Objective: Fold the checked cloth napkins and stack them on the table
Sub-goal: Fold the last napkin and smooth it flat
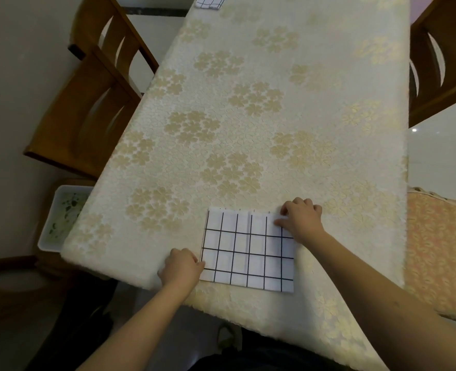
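Both hands pinch the checked napkin (248, 250) lying flat between them on the bench (248, 116), left hand (181, 267) at its near-left edge, right hand (300, 219) at its far-right corner, long axis running hand to hand.

Both bare forearms reached forward from the lower edge of the view. The left hand (180, 267) lay knuckles-up with fingers curled, pinching at its fingertips. The right hand (301, 219) stretched farther ahead, fingers bent under and thumb extended leftward, pinching too.
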The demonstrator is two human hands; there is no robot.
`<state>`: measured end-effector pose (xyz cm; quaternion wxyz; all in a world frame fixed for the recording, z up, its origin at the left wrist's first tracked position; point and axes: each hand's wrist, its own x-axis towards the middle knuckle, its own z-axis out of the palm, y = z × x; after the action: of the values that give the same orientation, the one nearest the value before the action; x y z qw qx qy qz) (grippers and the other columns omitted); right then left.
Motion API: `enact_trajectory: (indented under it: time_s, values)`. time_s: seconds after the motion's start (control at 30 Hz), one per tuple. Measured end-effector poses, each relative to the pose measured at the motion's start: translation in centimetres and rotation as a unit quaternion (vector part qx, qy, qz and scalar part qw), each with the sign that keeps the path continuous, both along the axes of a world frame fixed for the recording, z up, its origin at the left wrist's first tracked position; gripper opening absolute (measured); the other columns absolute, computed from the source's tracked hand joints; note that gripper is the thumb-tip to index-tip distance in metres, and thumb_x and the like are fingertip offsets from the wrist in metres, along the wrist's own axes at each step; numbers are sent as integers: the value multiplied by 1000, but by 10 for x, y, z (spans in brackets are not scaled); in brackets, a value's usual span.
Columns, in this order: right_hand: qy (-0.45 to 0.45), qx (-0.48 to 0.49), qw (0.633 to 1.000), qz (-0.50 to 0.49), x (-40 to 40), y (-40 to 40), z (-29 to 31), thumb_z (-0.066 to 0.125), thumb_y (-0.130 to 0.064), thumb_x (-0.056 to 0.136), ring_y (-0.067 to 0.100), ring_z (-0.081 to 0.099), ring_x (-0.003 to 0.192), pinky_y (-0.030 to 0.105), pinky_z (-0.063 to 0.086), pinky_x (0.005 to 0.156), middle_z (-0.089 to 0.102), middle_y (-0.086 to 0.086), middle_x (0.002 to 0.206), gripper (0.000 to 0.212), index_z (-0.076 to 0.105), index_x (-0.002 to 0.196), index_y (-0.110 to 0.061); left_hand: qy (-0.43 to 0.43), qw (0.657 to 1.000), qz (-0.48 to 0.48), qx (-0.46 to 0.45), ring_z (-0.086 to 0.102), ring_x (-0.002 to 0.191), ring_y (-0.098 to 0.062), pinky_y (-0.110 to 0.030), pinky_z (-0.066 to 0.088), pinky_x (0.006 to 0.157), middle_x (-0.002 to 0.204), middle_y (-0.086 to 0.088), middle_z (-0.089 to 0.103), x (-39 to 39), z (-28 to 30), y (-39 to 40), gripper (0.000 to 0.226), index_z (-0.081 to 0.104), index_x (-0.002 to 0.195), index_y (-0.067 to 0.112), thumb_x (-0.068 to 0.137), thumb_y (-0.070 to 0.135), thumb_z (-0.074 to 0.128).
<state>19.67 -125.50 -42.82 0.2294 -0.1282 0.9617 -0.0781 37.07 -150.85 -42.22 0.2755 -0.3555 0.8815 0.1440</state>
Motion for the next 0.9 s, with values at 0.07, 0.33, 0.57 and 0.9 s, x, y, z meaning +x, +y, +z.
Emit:
enact_trajectory:
  time_s: [0.07, 0.33, 0.57, 0.9]
  values:
    - [-13, -15, 1000, -9, 1, 2, 1, 62, -50, 88, 24, 44, 113, 38, 29, 93, 55, 0, 113, 32, 64, 108, -25, -14, 1000, 1, -5, 57, 97, -19, -39, 50, 87, 112, 0, 51, 4, 0, 5, 23, 68, 98, 27, 90, 47, 60]
    - [-40, -99, 992, -72, 25, 30, 6, 63, -33, 91, 25, 60, 90, 32, 34, 78, 64, 1, 92, 18, 53, 99, -21, 93, 993, 17, 71, 55, 74, -11, -26, 43, 62, 86, 3, 60, -5, 6, 18, 8, 55, 91, 21, 96, 27, 55]
    - [-79, -131, 975, -162, 62, 65, 5, 65, -34, 92, 24, 60, 92, 33, 45, 74, 65, 3, 102, 24, 60, 108, -17, 181, 979, -21, 94, 54, 71, -8, -17, 36, 55, 93, -2, 62, -45, 10, 16, 8, 59, 92, 15, 94, 22, 61]
    - [-110, -300, 867, -382, 159, 44, 12, 72, -28, 86, 21, 67, 73, 28, 53, 61, 66, 6, 91, 38, 49, 116, -27, 330, 924, -32, 190, 54, 98, -11, -24, 45, 86, 131, -5, 41, -71, 11, 4, 26, 55, 122, 16, 96, 13, 57]
